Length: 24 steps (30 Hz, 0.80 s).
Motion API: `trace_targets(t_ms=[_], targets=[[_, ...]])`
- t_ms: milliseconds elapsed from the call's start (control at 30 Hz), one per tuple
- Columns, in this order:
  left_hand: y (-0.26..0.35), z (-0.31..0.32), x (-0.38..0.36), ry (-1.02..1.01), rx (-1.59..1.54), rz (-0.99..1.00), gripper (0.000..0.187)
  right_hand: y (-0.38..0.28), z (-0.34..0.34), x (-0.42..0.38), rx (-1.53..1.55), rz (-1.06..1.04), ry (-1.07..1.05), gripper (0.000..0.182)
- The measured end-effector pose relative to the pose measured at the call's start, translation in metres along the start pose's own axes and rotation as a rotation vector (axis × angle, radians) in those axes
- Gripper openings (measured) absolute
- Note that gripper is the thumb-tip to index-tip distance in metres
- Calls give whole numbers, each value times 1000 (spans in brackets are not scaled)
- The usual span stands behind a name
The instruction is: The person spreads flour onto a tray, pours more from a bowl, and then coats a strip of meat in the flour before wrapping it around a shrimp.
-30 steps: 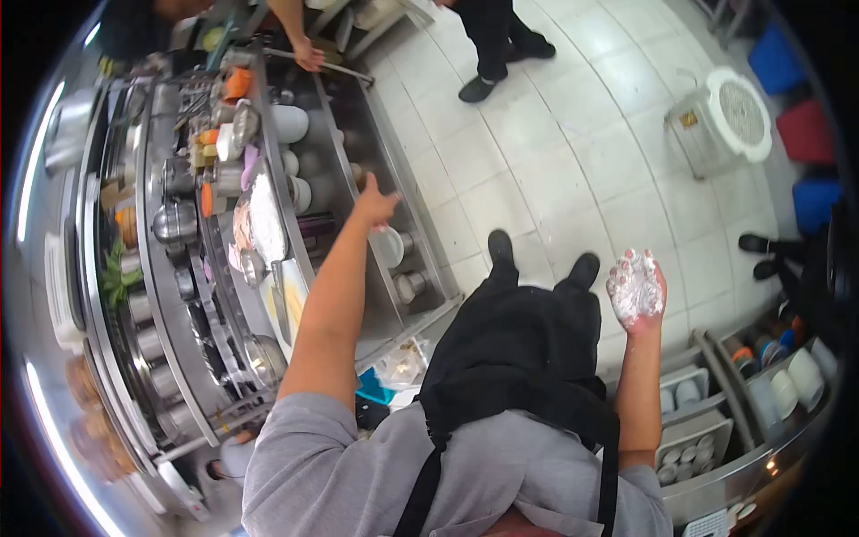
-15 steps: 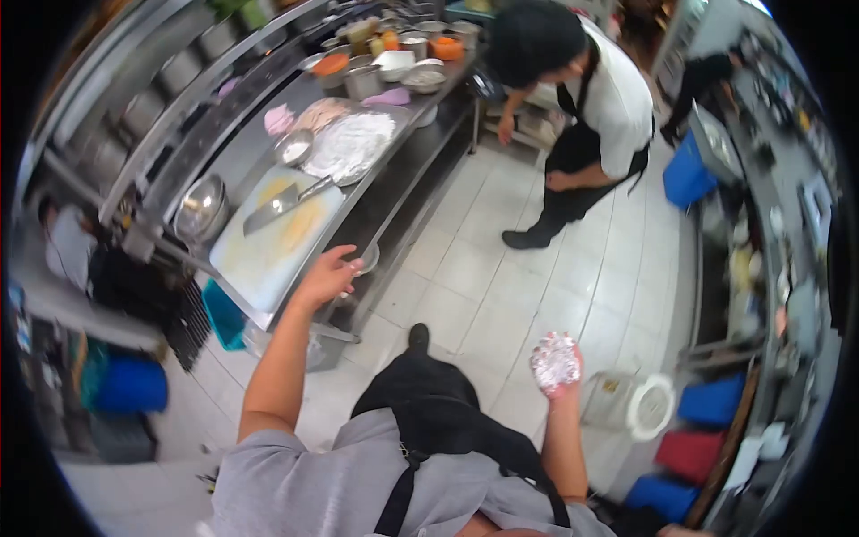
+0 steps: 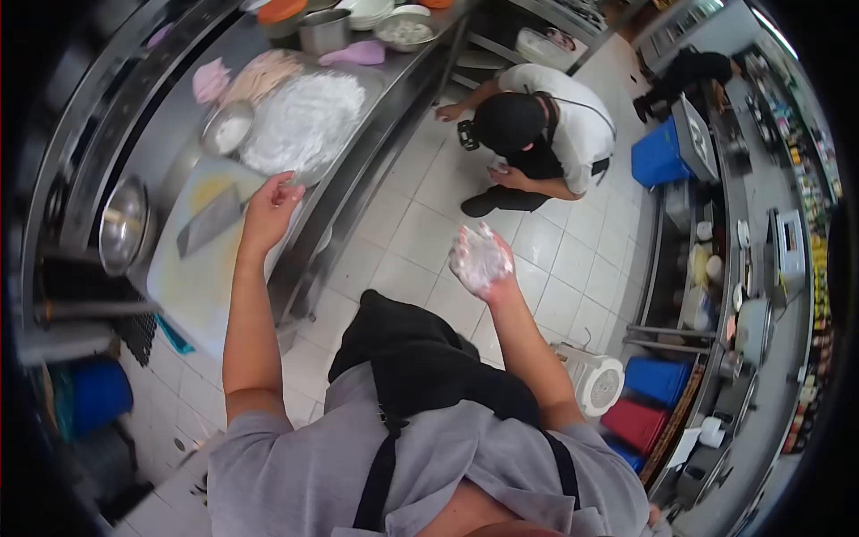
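My left hand [image 3: 271,213] is at the edge of the steel counter, fingers loosely bent with nothing showing between them. It overlaps the handle end of a cleaver [image 3: 208,224], whose broad blade lies on a white cutting board [image 3: 201,291] stained yellow. Just beyond the hand, a tray [image 3: 309,121] is spread with white flour. A small metal bowl [image 3: 228,128] of white powder stands beside it. Over the floor, my right hand [image 3: 483,259] is held palm up, fingers spread, its palm and fingers thickly coated in white flour or dough.
A co-worker [image 3: 546,125] in a white shirt and dark cap bends beside the counter ahead. Pink dough [image 3: 212,80], a lilac scoop [image 3: 356,54] and a steel pot [image 3: 325,33] sit farther along. A white bucket [image 3: 595,380] and blue bins [image 3: 658,380] stand right.
I am nearer the counter. My left hand has moved up to the cleaver's handle, its fingers more bent. The coated right hand has come up and inward. The co-worker has bent lower.
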<state>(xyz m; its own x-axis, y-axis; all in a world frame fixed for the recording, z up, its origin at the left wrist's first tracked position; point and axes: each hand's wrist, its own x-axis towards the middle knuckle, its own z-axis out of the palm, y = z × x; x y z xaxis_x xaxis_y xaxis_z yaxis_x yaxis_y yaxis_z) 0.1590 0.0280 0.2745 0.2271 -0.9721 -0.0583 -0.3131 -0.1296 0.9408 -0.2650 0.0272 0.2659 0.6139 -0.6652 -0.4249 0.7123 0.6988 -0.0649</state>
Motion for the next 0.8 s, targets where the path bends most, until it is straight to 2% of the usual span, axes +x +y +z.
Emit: trace_targets(t_ms=[100,200,233,300,367,467,500,567,633,700,767,800], targets=[[13,15,79,-36,52,0,53,-38,44,64,54,-7,-32,40],[22,25,123,3,437,6,71,-58,64,98,85,32,-83,40],[13,27,142,29,449,-15,71,-66,70,112,83,64,-107,40],[-10,30,171,48,730,34,72,-81,73,140,31,125,-101,40],[-13,35,193,-1,897,-137,73,-102,76,174,-62,159,-174,41],[-10,45,206,-172,1067,-458,68,-128,82,233,-109,346,-197,44],[-20,47,208,-172,1079,-502,69,-130,85,251,-116,407,-201,44],[7,61,215,-197,1148,-601,70,-140,101,295,-103,521,-263,43],[10,67,214,-180,1156,-635,70,-133,131,332,-254,595,-311,42],[9,71,209,-169,1135,-665,71,-120,156,368,-382,600,-266,39],[10,68,208,-169,1100,-658,70,-102,172,413,-837,471,-458,43],[9,66,208,-146,1088,-675,70,-91,182,429,-849,493,-472,43]])
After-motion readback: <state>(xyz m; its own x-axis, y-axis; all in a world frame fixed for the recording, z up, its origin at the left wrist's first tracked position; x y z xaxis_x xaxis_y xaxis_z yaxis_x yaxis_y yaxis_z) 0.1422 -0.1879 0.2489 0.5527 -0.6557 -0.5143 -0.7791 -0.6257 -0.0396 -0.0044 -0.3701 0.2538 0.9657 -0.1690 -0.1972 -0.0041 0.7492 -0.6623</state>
